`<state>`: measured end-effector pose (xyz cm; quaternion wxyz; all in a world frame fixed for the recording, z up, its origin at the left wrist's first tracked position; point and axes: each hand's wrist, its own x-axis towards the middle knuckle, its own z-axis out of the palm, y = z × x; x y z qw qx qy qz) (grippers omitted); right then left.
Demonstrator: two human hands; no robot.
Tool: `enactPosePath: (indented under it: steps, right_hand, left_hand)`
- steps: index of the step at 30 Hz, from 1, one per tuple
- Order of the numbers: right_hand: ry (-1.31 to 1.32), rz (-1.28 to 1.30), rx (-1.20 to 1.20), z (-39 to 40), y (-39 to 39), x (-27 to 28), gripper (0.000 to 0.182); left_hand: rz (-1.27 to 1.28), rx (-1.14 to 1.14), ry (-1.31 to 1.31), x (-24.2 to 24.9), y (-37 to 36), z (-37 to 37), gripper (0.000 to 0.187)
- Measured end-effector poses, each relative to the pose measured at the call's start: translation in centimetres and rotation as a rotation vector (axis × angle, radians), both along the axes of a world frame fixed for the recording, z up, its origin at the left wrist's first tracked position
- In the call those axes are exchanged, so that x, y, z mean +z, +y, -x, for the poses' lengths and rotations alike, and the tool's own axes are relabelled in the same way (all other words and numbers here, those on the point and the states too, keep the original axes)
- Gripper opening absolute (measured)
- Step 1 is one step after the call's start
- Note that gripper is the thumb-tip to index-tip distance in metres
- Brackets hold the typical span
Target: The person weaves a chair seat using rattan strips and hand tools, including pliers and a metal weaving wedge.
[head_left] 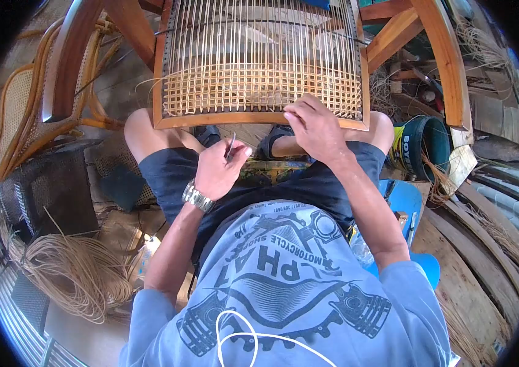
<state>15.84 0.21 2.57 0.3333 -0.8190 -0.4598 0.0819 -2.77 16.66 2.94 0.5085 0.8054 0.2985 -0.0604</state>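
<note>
At 12 o'clock: part-woven cane panel [259, 88] in wooden frame [357, 24]; crossed strands in nearer band, mostly lengthwise strands beyond. Toward 10: left hand [218, 174], closed around thin dark tool [231, 147], short of frame. Toward 2: right hand [317, 131], fingers drawn narrow at near edge of weave; cannot tell whether gripping a strand. Between 2 and 3: bucket [401, 150], yellow-labelled, mouth visible, inside too dark to read; brown strands [438, 178] just beside rim. At 8: loose cane coil [76, 275]. Between 9 and 10: rattan chair [24, 122], well apart from frame. Near rail [210, 120] overlapping both knees; open gap between rail and shirt [284, 275], also between hands.
</note>
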Motion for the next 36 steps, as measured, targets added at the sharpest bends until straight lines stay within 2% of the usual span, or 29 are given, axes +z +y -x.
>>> enactPosePath:
  steps: [4, 6, 7, 9, 11, 13, 15, 18, 22, 24, 25, 34, 36]
  right_hand:
    - [-0.096, 0.063, 0.07, -0.8, 2.8, -0.5, 0.007]
    - [-0.252, 0.278, 0.229, -1.5, 3.6, -1.0, 0.006]
    - [-0.258, 0.288, 0.205, -1.8, 3.9, -1.0, 0.006]
    - [-0.301, 0.222, 0.372, -2.6, 3.9, -0.8, 0.005]
    - [-0.312, 0.189, 0.4, -2.7, 3.7, -0.8, 0.008]
    - [-0.304, 0.244, 0.357, -2.7, 4.2, -0.8, 0.008]
    - [-0.282, 0.279, 0.326, -2.4, 4.8, -0.8, 0.008]
    - [-0.274, 0.493, 0.379, -2.1, 5.8, 0.6, 0.01]
    - [-0.345, 0.352, 0.405, -2.2, 4.9, -0.5, 0.011]
    - [-0.496, 0.188, 0.489, -2.5, 3.9, -0.6, 0.014]
    - [-0.499, 0.184, 0.488, -2.8, 3.8, -0.6, 0.014]
    - [-0.215, 0.261, 0.597, -4.3, 4.7, -1.2, 0.015]
    - [-0.219, 0.11, 0.363, -2.9, 3.5, -1.5, 0.017]
  left_hand:
    - [0.045, 0.098, -0.089, -0.5, -0.6, 1.8, 0.027]
    - [0.031, 0.097, -0.084, -0.6, -0.9, 2.2, 0.026]
    - [0.038, 0.074, -0.095, -1.0, -1.0, 2.5, 0.026]
    - [0.049, 0.104, -0.135, -2.1, -1.3, 2.9, 0.026]
    - [0.105, 0.114, -0.123, -2.4, -1.3, 3.0, 0.026]
    - [0.074, 0.052, -0.062, -0.7, -0.9, 2.4, 0.023]
    - [0.174, 0.077, -0.062, -1.3, -0.7, 2.3, 0.022]
    - [0.173, 0.051, -0.088, -1.2, -0.3, 1.6, 0.022]
    - [0.165, 0.039, -0.097, 0.4, -0.1, 0.2, 0.023]
    - [0.151, 0.041, -0.079, 1.1, -0.3, -0.5, 0.023]
    - [0.147, 0.041, -0.081, 1.0, -0.4, -0.6, 0.023]
    - [0.111, 0.053, -0.061, 1.5, -2.7, -1.1, 0.021]
    - [0.135, 0.093, -0.086, 1.7, -2.8, -1.1, 0.021]
